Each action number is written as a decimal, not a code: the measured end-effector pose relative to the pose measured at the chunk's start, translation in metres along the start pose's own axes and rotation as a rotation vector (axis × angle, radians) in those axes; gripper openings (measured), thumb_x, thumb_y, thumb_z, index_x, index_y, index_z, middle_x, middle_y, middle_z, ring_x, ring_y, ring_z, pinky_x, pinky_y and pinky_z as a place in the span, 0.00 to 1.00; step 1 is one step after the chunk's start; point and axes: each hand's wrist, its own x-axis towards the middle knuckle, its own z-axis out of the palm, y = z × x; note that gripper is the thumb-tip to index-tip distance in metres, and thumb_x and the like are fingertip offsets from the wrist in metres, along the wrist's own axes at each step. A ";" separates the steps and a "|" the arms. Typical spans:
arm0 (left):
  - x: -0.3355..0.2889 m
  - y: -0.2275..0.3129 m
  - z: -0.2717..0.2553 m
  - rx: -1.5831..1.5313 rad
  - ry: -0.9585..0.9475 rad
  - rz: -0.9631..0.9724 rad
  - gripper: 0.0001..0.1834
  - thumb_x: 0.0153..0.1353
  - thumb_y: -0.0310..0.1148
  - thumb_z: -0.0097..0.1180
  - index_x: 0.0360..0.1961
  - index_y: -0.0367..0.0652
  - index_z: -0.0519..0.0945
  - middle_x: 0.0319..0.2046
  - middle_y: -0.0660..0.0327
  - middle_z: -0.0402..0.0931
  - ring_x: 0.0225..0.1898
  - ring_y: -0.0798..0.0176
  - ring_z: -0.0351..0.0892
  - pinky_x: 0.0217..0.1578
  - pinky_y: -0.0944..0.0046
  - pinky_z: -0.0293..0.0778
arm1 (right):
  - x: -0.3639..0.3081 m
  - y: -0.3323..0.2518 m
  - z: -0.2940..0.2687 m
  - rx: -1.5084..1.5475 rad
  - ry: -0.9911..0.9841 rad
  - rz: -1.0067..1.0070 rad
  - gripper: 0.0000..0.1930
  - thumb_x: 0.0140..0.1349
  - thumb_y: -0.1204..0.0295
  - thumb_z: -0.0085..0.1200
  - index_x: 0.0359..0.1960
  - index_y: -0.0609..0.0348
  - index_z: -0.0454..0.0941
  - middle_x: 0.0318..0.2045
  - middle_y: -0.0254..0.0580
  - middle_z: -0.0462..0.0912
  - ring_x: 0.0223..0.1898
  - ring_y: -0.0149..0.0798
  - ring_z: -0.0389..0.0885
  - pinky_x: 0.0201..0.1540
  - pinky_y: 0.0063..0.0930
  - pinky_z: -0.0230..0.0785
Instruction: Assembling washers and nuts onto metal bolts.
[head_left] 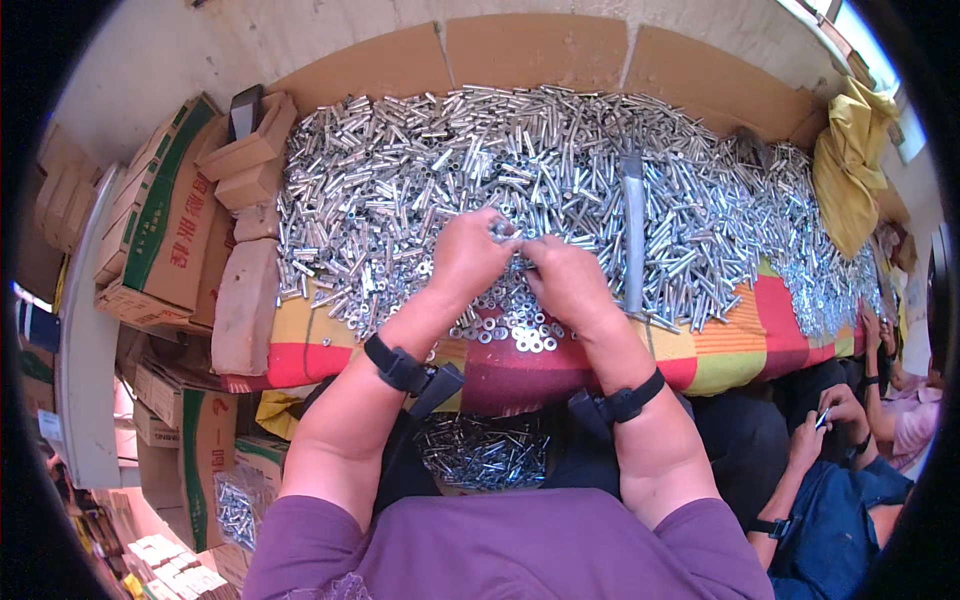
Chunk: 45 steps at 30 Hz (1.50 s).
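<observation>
Over the near middle of a big heap of silvery metal sleeves point(400, 180), my two hands meet fingertip to fingertip. My left hand point(468, 254) is closed, with a small shiny metal sleeve point(503, 231) between thumb and fingers. Bent fingers bring my right hand point(566, 278) to the same spot in a pinch; whatever lies in it is hidden. Just below the hands, flat metal washers point(522, 332) are scattered on the checked cloth point(510, 380). Between my knees, below the table edge, lies a batch of bolt-like metal pieces point(483, 450).
A grey metal bar point(634, 230) stands in the heap, right of my hands. Cardboard boxes point(165, 220) and a brick-like block point(246, 310) border the left side. At right hangs a yellow cloth point(850, 165). Co-workers' hands point(840, 410) work at lower right.
</observation>
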 end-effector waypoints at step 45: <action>-0.008 -0.034 -0.081 0.438 0.219 -0.032 0.15 0.44 0.37 0.68 0.31 0.39 0.82 0.30 0.49 0.80 0.30 0.50 0.80 0.34 0.57 0.74 | -0.012 -0.060 0.019 -0.062 0.092 -0.102 0.02 0.55 0.77 0.51 0.27 0.61 0.72 0.24 0.51 0.75 0.30 0.52 0.78 0.32 0.41 0.71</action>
